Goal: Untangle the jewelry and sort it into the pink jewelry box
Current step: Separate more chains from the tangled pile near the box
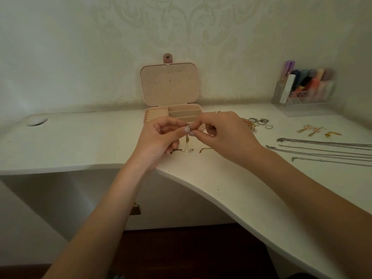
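Head view: both hands, left (159, 137) and right (219, 131), pinch a thin gold chain (187, 142) before the pink jewelry box (171, 115), still untangling; next, likely teasing strands apart.

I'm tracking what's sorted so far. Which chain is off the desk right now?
The thin gold chain, pinched between left hand and right hand; the silver chains lie flat at right.

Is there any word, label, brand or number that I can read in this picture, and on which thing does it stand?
None can be read.
The purple package in the clear organizer: it may carry print, but it is too blurred to read.
The pink jewelry box: only rows of small holes in the lid, no text.
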{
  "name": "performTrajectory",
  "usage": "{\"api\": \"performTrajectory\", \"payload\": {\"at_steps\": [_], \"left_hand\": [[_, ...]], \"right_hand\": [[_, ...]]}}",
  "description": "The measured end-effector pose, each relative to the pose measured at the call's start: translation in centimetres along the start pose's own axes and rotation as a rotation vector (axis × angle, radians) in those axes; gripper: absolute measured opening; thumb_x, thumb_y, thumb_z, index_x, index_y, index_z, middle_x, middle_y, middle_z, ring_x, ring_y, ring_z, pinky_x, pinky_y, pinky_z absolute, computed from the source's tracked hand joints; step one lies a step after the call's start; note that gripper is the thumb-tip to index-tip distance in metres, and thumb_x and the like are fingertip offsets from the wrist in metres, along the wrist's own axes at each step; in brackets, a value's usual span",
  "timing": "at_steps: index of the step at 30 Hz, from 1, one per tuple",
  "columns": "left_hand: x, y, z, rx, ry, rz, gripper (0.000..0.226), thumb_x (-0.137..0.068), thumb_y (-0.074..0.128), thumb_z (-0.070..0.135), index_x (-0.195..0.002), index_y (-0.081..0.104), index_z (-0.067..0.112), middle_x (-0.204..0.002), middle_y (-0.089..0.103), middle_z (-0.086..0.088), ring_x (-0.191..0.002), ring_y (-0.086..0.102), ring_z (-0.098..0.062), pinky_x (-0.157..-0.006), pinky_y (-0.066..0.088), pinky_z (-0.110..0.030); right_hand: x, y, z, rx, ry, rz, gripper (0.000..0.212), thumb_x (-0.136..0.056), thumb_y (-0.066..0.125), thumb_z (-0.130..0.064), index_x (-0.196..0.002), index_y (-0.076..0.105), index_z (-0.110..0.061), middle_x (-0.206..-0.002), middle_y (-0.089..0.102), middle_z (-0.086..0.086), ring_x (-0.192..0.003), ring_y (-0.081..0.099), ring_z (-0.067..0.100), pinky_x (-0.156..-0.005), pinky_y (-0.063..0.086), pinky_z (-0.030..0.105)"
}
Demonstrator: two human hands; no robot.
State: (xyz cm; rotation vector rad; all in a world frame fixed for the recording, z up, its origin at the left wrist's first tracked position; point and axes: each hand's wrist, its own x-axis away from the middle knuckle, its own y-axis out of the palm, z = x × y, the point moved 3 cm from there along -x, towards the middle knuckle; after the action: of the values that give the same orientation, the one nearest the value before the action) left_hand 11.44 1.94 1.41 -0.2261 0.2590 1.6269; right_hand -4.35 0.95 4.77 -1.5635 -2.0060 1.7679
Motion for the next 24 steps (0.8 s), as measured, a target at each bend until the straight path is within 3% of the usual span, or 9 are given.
{"api": "performTrajectory", "payload": {"at_steps": [5, 10, 14, 18, 24], "left_hand": [[-0.1, 0.0, -0.1, 0.005, -0.016, -0.013, 0.008, -0.077, 0.069, 0.009, -0.084, 0.065, 0.008, -0.056, 0.064, 0.003, -0.035, 0.038, -0.004, -0.035, 0.026, -0.014], [-0.1, 0.2, -0.2, 0.009, -0.044, -0.098, 0.018, -0.069, 0.070, 0.021, -0.085, 0.072, 0.012, -0.070, 0.071, -0.002, -0.037, 0.037, -0.004, -0.036, 0.027, -0.014], [-0.1, 0.2, -0.2, 0.022, -0.055, -0.132, 0.013, -0.068, 0.070, 0.021, -0.079, 0.076, 0.021, -0.069, 0.071, -0.003, -0.036, 0.035, -0.003, -0.037, 0.027, -0.013], [-0.1, 0.1, -0.1, 0.014, -0.053, -0.118, 0.018, -0.069, 0.070, 0.020, -0.085, 0.073, 0.014, -0.071, 0.071, -0.005, -0.036, 0.035, -0.004, -0.037, 0.027, -0.013], [-0.1, 0.1, -0.2, -0.002, -0.043, -0.098, 0.020, -0.068, 0.071, 0.019, -0.085, 0.071, 0.010, -0.067, 0.070, -0.002, -0.035, 0.035, -0.004, -0.036, 0.028, -0.013]], "right_hand": [[-0.1, 0.0, 0.0, 0.036, -0.068, 0.028, 0.015, -0.090, 0.060, -0.036, -0.092, 0.068, -0.024, -0.057, 0.036, -0.014, -0.056, 0.037, 0.001, -0.052, 0.029, 0.024], [-0.2, -0.3, 0.1, -0.007, -0.102, 0.108, 0.009, -0.088, 0.063, -0.026, -0.089, 0.069, -0.021, -0.061, 0.037, -0.019, -0.056, 0.038, -0.002, -0.054, 0.032, 0.023], [-0.3, -0.5, 0.5, -0.123, -0.032, 0.153, 0.005, -0.086, 0.066, -0.022, -0.084, 0.068, -0.019, -0.049, 0.032, -0.012, -0.052, 0.039, 0.006, -0.053, 0.029, 0.019], [-0.3, -0.3, 0.9, -0.282, 0.048, 0.130, 0.003, -0.084, 0.069, -0.022, -0.083, 0.067, -0.022, -0.045, 0.031, -0.010, -0.046, 0.031, 0.007, -0.051, 0.028, 0.019], [-0.4, -0.2, 1.2, -0.313, 0.107, 0.093, 0.007, -0.082, 0.071, -0.023, -0.077, 0.067, -0.024, -0.042, 0.033, -0.012, -0.044, 0.031, 0.007, -0.049, 0.026, 0.017]]}}
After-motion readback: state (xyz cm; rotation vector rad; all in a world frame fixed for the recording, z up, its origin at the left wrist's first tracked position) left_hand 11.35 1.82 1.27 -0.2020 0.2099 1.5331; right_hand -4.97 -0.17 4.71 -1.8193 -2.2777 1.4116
